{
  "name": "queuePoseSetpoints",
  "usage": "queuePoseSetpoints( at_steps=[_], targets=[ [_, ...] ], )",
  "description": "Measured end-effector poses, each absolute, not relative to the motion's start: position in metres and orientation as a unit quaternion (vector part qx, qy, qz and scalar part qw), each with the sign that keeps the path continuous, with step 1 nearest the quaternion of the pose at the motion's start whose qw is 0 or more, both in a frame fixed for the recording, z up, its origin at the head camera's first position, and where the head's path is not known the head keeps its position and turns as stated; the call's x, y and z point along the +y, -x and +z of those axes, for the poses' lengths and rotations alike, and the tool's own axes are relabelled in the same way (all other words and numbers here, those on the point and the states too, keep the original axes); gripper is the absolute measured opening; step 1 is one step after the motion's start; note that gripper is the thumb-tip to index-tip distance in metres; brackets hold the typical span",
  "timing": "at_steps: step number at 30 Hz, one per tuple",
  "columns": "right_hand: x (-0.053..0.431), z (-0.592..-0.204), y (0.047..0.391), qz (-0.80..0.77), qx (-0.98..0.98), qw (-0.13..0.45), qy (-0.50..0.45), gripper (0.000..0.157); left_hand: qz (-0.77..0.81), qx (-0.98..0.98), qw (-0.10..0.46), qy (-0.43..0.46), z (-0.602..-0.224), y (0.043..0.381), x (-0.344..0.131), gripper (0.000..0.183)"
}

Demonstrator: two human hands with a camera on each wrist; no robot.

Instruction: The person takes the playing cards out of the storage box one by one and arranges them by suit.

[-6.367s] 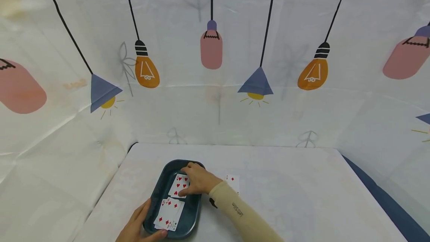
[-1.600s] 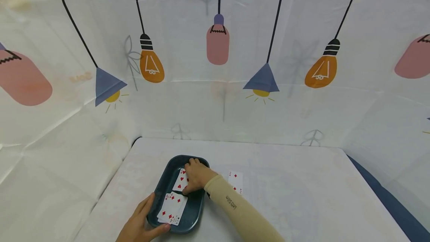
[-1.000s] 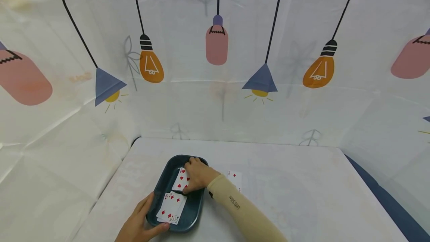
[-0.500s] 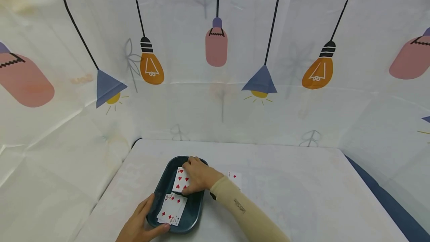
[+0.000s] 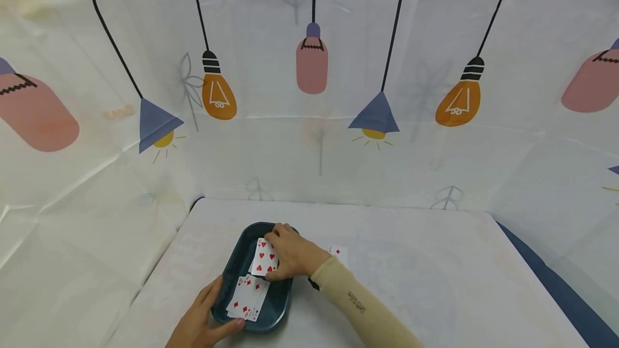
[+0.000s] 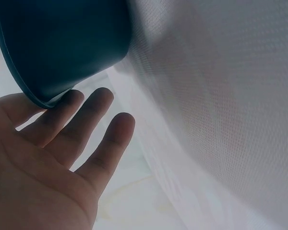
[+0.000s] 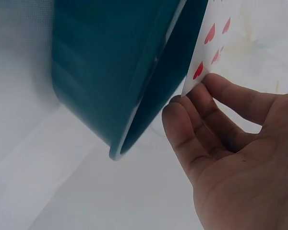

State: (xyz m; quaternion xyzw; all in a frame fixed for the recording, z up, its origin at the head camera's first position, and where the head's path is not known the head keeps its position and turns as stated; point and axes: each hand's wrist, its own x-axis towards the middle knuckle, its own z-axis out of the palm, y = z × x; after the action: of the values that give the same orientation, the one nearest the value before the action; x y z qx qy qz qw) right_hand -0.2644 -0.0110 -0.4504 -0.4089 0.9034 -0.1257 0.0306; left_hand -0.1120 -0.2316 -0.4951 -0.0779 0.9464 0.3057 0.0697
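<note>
My right hand (image 5: 295, 254) pinches a playing card with red hearts (image 5: 264, 258) by its edge, over the far part of a dark teal tray (image 5: 278, 310). In the right wrist view, the fingertips grip the card's edge just above the tray's rim (image 7: 129, 122), with the card standing on edge. Part of another card shows beneath it in the head view. Several diamond cards (image 5: 247, 297) lie overlapping in the tray's near half. My left hand (image 5: 200, 316) rests at the tray's near left corner, thumb by the near rim, fingers (image 6: 108, 148) loosely extended along its outer wall.
Right of the tray, a two of diamonds (image 5: 338, 253) lies on the white table (image 5: 411, 273), partly hidden by the right forearm. A pale sheet printed with lamps (image 5: 271, 149) surrounds the table's back and sides.
My right hand has drawn slightly to the right and toward the far rim, lifting the hearts card off the one under it. My left hand and the tray have stayed in place.
</note>
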Motion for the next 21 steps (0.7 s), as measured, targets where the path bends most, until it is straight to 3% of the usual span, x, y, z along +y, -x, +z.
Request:
queuePoseSetpoints(
  at_steps=[21],
  targets=[
    [0.022, -0.431, 0.262, -0.157, 0.902, -0.002, 0.402, 0.079, 0.307, 0.945, 0.078, 0.082, -0.494, 0.114, -0.230, 0.122]
  ],
)
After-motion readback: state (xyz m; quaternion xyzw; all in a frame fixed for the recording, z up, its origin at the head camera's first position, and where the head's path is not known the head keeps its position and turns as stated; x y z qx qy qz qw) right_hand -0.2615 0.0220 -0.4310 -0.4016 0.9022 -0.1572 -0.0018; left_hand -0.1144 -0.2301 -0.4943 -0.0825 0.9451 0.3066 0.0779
